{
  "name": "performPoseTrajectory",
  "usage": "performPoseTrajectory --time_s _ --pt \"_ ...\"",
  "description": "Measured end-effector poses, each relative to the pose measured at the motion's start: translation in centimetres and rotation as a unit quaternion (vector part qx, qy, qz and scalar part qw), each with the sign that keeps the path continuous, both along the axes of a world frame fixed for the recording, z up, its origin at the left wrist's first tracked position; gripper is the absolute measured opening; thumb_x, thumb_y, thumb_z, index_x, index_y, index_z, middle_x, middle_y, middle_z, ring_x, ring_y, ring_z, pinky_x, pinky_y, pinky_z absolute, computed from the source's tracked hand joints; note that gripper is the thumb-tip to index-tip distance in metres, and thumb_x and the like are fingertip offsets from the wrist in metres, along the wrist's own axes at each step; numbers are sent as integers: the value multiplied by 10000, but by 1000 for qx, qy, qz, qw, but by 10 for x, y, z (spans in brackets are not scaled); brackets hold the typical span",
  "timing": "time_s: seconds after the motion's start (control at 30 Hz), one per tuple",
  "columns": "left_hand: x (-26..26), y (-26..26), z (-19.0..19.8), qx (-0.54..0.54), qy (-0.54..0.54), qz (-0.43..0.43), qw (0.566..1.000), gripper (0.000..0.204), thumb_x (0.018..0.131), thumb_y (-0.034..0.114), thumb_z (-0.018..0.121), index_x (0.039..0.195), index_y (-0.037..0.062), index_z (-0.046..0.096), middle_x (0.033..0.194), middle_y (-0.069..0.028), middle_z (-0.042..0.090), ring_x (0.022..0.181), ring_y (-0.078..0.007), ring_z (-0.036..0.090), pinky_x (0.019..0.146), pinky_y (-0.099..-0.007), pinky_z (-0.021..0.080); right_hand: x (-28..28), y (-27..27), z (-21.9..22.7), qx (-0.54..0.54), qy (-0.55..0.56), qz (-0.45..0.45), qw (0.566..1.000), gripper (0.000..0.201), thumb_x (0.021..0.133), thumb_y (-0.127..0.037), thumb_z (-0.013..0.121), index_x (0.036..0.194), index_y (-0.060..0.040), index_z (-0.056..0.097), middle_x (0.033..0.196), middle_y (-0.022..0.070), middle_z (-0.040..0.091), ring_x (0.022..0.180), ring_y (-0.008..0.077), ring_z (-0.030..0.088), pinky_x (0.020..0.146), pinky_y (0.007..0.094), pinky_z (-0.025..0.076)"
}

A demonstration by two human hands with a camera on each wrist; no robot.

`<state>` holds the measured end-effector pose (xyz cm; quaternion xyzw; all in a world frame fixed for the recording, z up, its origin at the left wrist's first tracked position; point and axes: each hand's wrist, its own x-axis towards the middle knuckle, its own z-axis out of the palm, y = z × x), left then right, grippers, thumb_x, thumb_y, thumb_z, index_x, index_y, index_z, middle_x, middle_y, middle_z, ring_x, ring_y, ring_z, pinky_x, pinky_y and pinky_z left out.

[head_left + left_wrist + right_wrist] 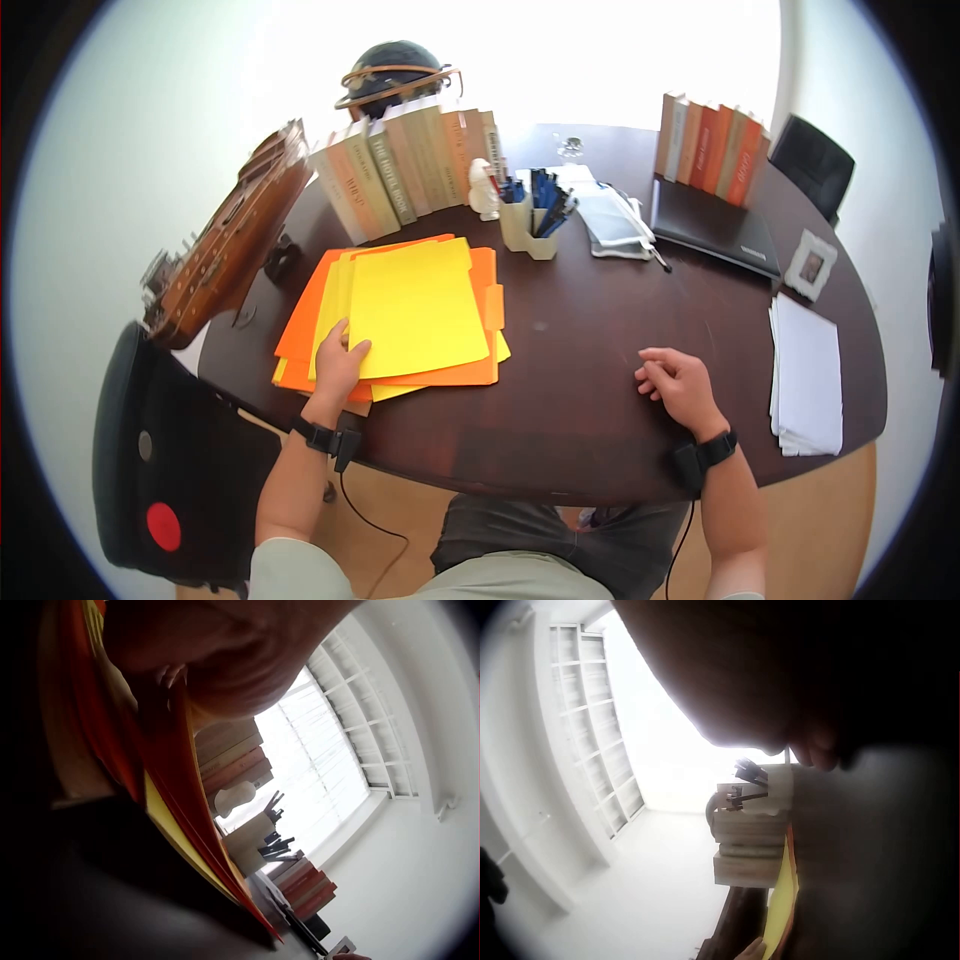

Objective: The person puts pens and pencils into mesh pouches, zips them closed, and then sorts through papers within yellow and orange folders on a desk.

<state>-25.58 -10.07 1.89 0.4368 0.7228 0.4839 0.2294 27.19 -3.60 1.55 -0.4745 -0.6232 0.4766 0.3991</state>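
Note:
Yellow and orange folders (415, 310) lie in a loosely fanned pile on the left part of the dark table (580, 400). At the pile's lower left edge, my left hand (338, 365) grips some of the folders, thumb on top of the yellow one. The left wrist view shows that hand (225, 660) close above the layered edges of the folders (180, 795). My right hand (680, 385) rests on the table to the right of the pile, fingers loosely curled, holding nothing. In the right wrist view its fingers (817, 750) are dark.
Behind the folders stand a row of books (400, 165), a white figurine (484, 190) and a pen holder (527, 228). Rightward are a pouch (612, 222), a black laptop (715, 228), more books (710, 150), a photo frame (811, 265) and white papers (806, 380). A guitar (235, 235) leans at left.

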Motion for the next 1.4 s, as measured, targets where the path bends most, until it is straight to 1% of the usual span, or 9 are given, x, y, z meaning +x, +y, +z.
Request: performPoseTrajectory --time_s 0.23,0.27,0.57,0.67,0.77,0.87,0.97,1.23,1.4 --pt "-11 -22 -12 -10 291 75 954 734 963 362 706 1517 -34 433 1525 -290 450 1435 -411 435 1179 -466 381 -40 7 -2 -12 44 10 999 392 988 -98 667 1347 48 608 1106 169 738 911 156 722 781 258 581" --pt "-14 -23 -13 -16 292 84 953 747 969 388 692 1525 -31 421 1531 -292 438 1450 -415 411 1187 -469 367 -49 11 -3 -35 35 48 998 500 984 -117 681 1433 44 530 1262 220 684 1062 204 701 884 287 571" --pt "-49 -40 -9 -58 280 71 956 801 999 451 634 1570 -25 336 1580 -279 382 1487 -407 359 1212 -459 328 -216 43 -1 54 -69 75 993 734 964 -330 709 1514 57 415 1459 313 538 1345 335 581 1083 371 482" --pt "-68 -50 -13 -48 287 45 956 778 1008 432 627 1564 -32 345 1574 -269 403 1475 -407 382 1212 -448 330 -262 52 -15 184 -177 64 965 741 966 -367 690 1506 62 418 1531 337 447 1462 413 438 1169 417 396" --pt "-78 -56 -19 -33 285 30 957 773 1011 443 611 1555 -45 358 1549 -271 432 1474 -416 370 1220 -464 313 -297 50 -15 187 -168 75 965 745 963 -375 681 1505 62 416 1580 341 377 1517 436 325 1217 438 323" --pt "-81 -57 -39 -9 364 45 930 691 1019 397 607 1516 -46 424 1489 -276 505 1435 -407 432 1196 -449 348 -328 44 -13 146 -122 101 977 736 952 -363 691 1492 65 433 1587 342 368 1514 430 337 1209 430 338" --pt "-76 -59 -26 9 275 50 960 660 1017 372 609 1503 -41 438 1511 -259 497 1427 -391 450 1166 -443 380 -355 30 -14 118 -123 121 978 730 940 -358 698 1482 64 449 1588 350 361 1515 435 332 1206 428 342" --pt "-77 -62 -23 59 165 146 974 483 1035 288 603 1428 11 559 1432 -193 609 1369 -311 551 1129 -371 411 -360 21 -24 236 -159 115 952 669 836 -163 797 1433 -22 531 1588 380 308 1465 481 386 1160 450 414" --pt "-116 -59 -34 26 330 256 908 541 1050 394 574 1432 11 567 1497 -205 557 1433 -313 489 1183 -361 353 -358 18 -23 252 -188 104 944 656 825 -141 799 1426 -67 548 1576 413 287 1421 517 427 1127 453 451"
